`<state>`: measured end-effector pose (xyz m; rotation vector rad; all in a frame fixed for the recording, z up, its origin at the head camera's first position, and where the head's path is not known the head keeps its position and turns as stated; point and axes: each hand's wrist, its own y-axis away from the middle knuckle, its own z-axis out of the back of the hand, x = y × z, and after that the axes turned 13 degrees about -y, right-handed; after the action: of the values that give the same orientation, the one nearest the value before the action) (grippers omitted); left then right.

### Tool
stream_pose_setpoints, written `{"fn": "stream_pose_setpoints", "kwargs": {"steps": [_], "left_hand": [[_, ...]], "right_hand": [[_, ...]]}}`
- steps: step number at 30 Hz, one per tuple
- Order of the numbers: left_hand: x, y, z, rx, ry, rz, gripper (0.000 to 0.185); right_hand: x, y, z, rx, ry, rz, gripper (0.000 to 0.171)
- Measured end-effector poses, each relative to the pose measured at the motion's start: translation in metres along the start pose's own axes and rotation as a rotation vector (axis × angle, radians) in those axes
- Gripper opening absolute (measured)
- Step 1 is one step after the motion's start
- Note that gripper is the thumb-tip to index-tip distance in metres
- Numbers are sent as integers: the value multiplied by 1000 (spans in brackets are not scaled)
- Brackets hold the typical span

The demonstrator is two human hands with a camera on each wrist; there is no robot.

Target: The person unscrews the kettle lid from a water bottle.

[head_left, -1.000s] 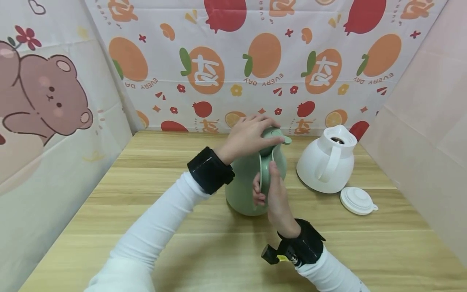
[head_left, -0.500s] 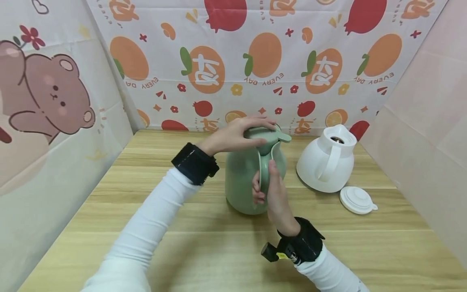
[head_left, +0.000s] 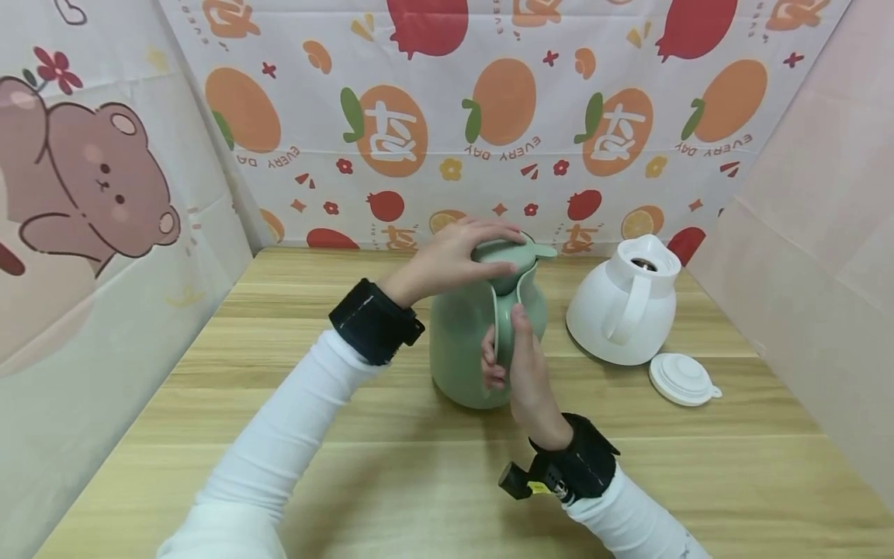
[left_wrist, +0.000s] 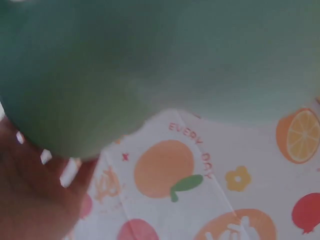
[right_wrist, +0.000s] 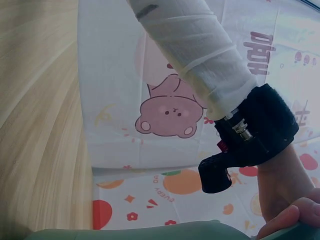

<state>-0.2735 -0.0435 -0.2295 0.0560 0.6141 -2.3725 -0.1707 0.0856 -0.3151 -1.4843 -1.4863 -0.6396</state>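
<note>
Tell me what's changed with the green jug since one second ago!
The left grip slid a bit left on the green lid, so more lid shows, and the lid's tab swung slightly away from the person. Nothing was visibly grabbed or let go. The right grip still holds the handle of the green thermal jug; the white thermal jug and round white lid stayed put.

Fruit-print sheet [head_left: 447,116] behind wood-grain tabletop [head_left: 405,489]; bear-print sheet [head_left: 105,194] left, plain pale sheet [head_left: 810,248] right.
</note>
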Motion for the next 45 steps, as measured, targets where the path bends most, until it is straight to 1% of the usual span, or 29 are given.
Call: {"fn": "stream_pose_setpoints", "kwargs": {"steps": [3, 5, 8, 11, 13, 14, 18, 20, 22, 24, 26, 28, 33, 36, 41, 45], "left_hand": [[-10, -1, -2, -35, -156, 70, 43], [-15, -3, -4, -61, -226, 110, 45], [-19, -4, -7, -104, -278, 142, 47], [-18, -4, -8, -131, -290, 137, 46], [-15, -3, -8, -139, -259, 107, 45], [-12, -2, -9, -152, -215, 75, 44], [3, 5, -13, -204, 51, -109, 33], [9, 9, -16, -224, 154, -193, 29], [13, 13, -17, -225, 195, -225, 28], [13, 14, -17, -226, 184, -222, 29], [12, 13, -16, -219, 165, -199, 29], [9, 12, -14, -206, 132, -158, 29], [-7, 10, -7, -170, 12, -49, 30], [-15, 8, -5, -157, -76, 2, 30], [-28, 6, -5, -158, -197, 108, 33], [-36, 4, -6, -181, -274, 183, 36]], "right_hand": [[0, 0, 1, 3, 1, 5, 60], [0, -1, 1, 5, 5, 7, 59], [0, -1, 1, 1, 9, 6, 58], [0, -1, 1, 2, 9, 3, 58], [0, -1, 0, 2, 5, 2, 58], [0, -1, 0, 2, 3, -1, 59], [-1, -1, 0, -7, 1, -16, 60], [-1, -1, -1, -8, 0, -23, 60], [-2, 0, -1, -3, 2, -26, 61], [-2, 0, -1, 2, 2, -29, 60], [-2, -1, -1, 1, -1, -28, 60], [-2, -1, -1, -6, 0, -30, 60], [0, -1, 0, -12, 1, -21, 59], [1, -1, 1, -9, 1, -15, 58], [0, -1, 1, -9, 14, -14, 58], [1, -1, 0, -17, 17, -18, 58]]}}
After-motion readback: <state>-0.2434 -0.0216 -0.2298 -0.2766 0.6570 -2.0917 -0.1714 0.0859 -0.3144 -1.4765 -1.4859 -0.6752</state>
